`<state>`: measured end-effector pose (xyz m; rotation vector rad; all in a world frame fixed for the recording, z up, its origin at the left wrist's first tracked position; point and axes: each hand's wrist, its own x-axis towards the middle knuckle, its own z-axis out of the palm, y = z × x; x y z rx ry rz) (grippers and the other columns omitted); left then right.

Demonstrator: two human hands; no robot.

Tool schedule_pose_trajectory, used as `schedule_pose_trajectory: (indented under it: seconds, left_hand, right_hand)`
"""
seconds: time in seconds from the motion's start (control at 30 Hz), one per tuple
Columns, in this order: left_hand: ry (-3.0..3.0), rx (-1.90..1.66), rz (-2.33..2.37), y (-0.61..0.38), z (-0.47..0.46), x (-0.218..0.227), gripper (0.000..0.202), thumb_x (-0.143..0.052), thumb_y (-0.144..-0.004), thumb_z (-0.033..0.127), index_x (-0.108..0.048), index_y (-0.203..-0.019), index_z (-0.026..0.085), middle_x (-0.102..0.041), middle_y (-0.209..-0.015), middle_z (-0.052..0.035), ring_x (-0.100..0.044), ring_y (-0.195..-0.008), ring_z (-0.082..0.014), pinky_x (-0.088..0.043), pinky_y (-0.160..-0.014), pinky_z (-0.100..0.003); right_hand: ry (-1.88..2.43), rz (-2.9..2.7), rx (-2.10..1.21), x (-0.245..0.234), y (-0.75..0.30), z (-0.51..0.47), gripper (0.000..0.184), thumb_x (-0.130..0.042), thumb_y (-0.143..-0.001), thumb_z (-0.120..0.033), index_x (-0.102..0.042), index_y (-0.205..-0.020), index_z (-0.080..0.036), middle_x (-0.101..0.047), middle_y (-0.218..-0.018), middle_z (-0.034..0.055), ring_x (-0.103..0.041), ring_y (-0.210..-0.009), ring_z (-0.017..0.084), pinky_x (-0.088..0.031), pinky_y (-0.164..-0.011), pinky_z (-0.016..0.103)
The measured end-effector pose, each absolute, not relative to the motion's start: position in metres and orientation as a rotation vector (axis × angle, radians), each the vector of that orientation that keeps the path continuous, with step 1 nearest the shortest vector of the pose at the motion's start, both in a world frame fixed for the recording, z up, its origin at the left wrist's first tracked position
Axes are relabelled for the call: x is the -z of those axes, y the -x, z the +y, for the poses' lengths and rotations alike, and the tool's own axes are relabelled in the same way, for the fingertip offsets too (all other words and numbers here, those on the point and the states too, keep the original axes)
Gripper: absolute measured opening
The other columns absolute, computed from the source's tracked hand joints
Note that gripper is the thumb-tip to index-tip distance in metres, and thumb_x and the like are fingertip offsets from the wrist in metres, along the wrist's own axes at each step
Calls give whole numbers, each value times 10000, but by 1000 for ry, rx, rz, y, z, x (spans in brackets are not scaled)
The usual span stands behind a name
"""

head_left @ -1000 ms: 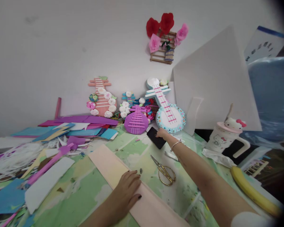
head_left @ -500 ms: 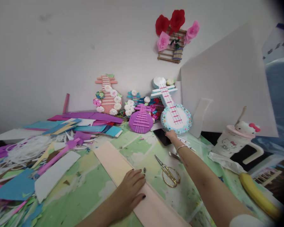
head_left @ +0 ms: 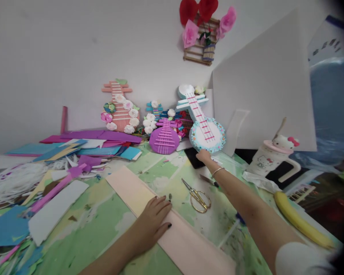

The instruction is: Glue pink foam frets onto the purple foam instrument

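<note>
My left hand (head_left: 156, 214) lies flat, fingers stretched out, on a long pale pink foam board strip (head_left: 126, 185) that runs diagonally over the table. My right hand (head_left: 204, 156) reaches far forward, its fingers curled in at the lower edge of a white and light-blue lute-shaped craft (head_left: 208, 133). Beside those fingers is a dark flat object (head_left: 193, 158), perhaps a phone. What the fingers grip, if anything, is hidden. Gold-handled scissors (head_left: 200, 200) rest between my arms, and a craft knife (head_left: 208, 180) lies just left of my right forearm.
Coloured foam sheets (head_left: 103, 135) and white string (head_left: 14, 179) pile up at left. A purple lute craft (head_left: 164, 139) and a pink one (head_left: 122, 110) lean along the wall. At right stand a Hello Kitty cup (head_left: 268, 158), a banana (head_left: 301, 221) and a large white board (head_left: 269, 88).
The view has swung right and down, so everything sits further left and higher. My right hand's fingers have drawn in beside the white lute craft. My left hand stays on the strip.
</note>
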<state>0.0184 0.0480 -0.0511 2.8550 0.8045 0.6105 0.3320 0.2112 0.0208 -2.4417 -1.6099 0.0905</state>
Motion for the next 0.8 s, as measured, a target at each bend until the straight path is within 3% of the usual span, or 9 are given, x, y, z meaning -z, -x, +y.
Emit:
schedule_pose_trajectory:
  seconds: [0.23,0.3,0.4,0.5,0.63,0.8]
  left_hand:
    - [-2961,-617,821,-20,50,56,397,-417,-936,326,-472,-1299,174,-575,-1299,-113,-459,-1269,-262,-301,-1083,-527]
    - [-2965,-663,823,-19,50,58,365,-426,-933,315,-504,-1259,172,-593,-1265,-119,-495,-1226,-258,-300,-1074,-528]
    - [-2969,-756,800,-18,51,60,307,-429,-928,274,-534,-1198,170,-614,-1204,-120,-540,-1148,-243,-314,-1052,-513]
    - [-2960,-843,756,-19,52,60,265,-442,-916,242,-545,-1146,162,-634,-1117,-111,-561,-1071,-231,-339,-1019,-490]
    - [-2892,-904,755,-20,52,57,198,-445,-896,214,-575,-1036,162,-634,-957,-83,-569,-928,-217,-393,-930,-453]
    - [-2851,-929,768,-20,50,53,167,-442,-883,206,-594,-943,174,-597,-869,-66,-538,-852,-209,-403,-877,-431]
  right_hand:
    - [2341,-2181,-62,-41,-327,118,288,-568,-890,-326,-585,-1111,-142,-597,-1134,84,-589,-992,201,-490,-851,407]
    - [2359,-2259,-83,-46,-339,79,179,-597,-853,-230,-627,-1002,-136,-642,-1018,77,-598,-960,202,-476,-814,361]
    - [2490,-2200,-36,-52,-366,24,121,-576,-778,-93,-663,-860,-111,-669,-898,154,-624,-907,259,-427,-719,318]
    - [2657,-2029,7,-47,-389,-27,164,-530,-823,-180,-661,-785,-90,-663,-819,212,-643,-805,300,-395,-642,329]
    - [2713,-1881,-8,-18,-396,-78,274,-567,-817,-390,-642,-805,-127,-668,-840,166,-633,-764,274,-379,-608,303]
    - [2613,-1789,23,7,-398,-98,258,-531,-807,-391,-617,-835,-150,-646,-853,105,-603,-759,212,-380,-630,275]
